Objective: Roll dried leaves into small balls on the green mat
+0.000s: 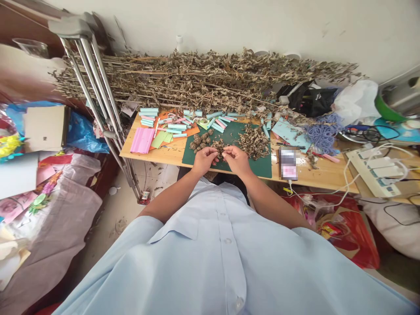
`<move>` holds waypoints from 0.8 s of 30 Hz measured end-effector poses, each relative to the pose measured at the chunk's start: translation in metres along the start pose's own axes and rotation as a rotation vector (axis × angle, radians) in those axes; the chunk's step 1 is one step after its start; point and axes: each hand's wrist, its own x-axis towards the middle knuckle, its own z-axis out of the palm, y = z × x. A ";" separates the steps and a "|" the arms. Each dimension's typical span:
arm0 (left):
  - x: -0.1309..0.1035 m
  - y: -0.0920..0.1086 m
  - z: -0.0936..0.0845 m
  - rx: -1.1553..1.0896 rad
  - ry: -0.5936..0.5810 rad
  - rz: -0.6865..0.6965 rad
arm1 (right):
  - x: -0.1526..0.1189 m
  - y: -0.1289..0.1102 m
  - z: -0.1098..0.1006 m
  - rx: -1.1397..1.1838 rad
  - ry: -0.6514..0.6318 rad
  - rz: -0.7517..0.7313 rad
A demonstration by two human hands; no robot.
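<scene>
My left hand (pixel 206 159) and my right hand (pixel 236 160) meet over the front of a green cutting mat (pixel 229 129). Thumbs and fingers of both are pinched together on crumbled dried leaves, with the fingertips almost touching. A small heap of dried leaves (pixel 219 144) lies just behind the fingertips. Left of it sits a cluster of rolled dried-leaf balls (pixel 201 141), close to my left hand. A larger pile of loose dried leaves (pixel 253 141) is on the mat beyond my right hand. The exact bit in each pinch is too small to make out.
Long dried leafy stalks (pixel 197 78) lie along the back of the wooden table (pixel 315 173). Rolled paper tubes (pixel 177 127) and pink paper (pixel 142 140) are at left. A phone (pixel 288 163), purple cord (pixel 324 133) and power strip (pixel 374 170) lie right. Crutches (pixel 98 87) stand left.
</scene>
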 end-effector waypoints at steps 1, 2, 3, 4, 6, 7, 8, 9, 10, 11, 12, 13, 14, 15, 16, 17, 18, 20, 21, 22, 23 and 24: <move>0.000 -0.001 0.000 -0.002 0.003 -0.002 | -0.001 0.001 0.002 -0.001 -0.011 -0.003; 0.000 -0.003 0.000 -0.002 0.003 -0.005 | -0.001 0.001 0.004 -0.007 -0.018 -0.009; 0.000 -0.004 -0.001 0.001 0.002 -0.006 | -0.002 0.002 0.005 -0.018 -0.024 -0.017; -0.001 -0.004 -0.001 0.006 -0.002 -0.007 | -0.002 0.003 0.007 -0.031 -0.028 -0.021; -0.002 -0.004 -0.001 0.016 -0.017 -0.005 | -0.002 0.004 0.008 -0.050 -0.039 -0.022; -0.002 -0.004 -0.001 0.020 -0.025 -0.006 | -0.002 0.005 0.009 -0.054 -0.044 -0.021; -0.002 -0.004 0.000 0.022 -0.031 -0.007 | -0.002 0.005 0.009 -0.057 -0.045 -0.023; -0.002 -0.004 0.000 0.022 -0.034 -0.010 | -0.002 0.006 0.010 -0.062 -0.041 -0.026; -0.002 -0.004 0.000 0.019 -0.035 -0.013 | -0.002 0.006 0.010 -0.070 -0.033 -0.031; -0.002 -0.004 0.000 0.014 -0.035 -0.015 | -0.002 0.006 0.009 -0.079 -0.025 -0.036; -0.001 -0.005 0.000 0.007 -0.033 -0.016 | -0.002 0.006 0.009 -0.089 -0.016 -0.041; 0.000 -0.006 0.000 -0.001 -0.030 -0.015 | -0.001 0.006 0.008 -0.096 -0.004 -0.046; 0.001 -0.007 0.000 -0.009 -0.026 -0.015 | -0.001 0.006 0.007 -0.098 0.007 -0.050; 0.002 -0.008 0.000 -0.017 -0.022 -0.015 | 0.000 0.005 0.006 -0.094 0.018 -0.052; 0.003 -0.009 0.000 -0.025 -0.016 -0.016 | 0.000 0.005 0.005 -0.086 0.027 -0.052; 0.003 -0.010 0.000 -0.032 -0.010 -0.018 | 0.001 0.004 0.003 -0.076 0.033 -0.050; 0.004 -0.010 0.000 -0.039 -0.004 -0.019 | 0.002 0.004 0.002 -0.066 0.037 -0.045; 0.004 -0.011 -0.001 -0.040 -0.001 -0.015 | 0.002 0.002 0.000 -0.056 0.034 -0.028; 0.004 -0.012 -0.002 -0.032 -0.007 -0.010 | 0.002 0.001 0.000 -0.055 0.031 -0.018; 0.004 -0.012 -0.002 -0.017 -0.019 -0.002 | 0.002 0.000 0.001 -0.056 0.028 -0.010; 0.003 -0.012 -0.002 0.004 -0.037 0.011 | 0.002 -0.001 0.002 -0.056 0.023 -0.005; 0.003 -0.012 -0.002 0.028 -0.054 0.026 | 0.001 -0.001 0.003 -0.059 0.017 -0.004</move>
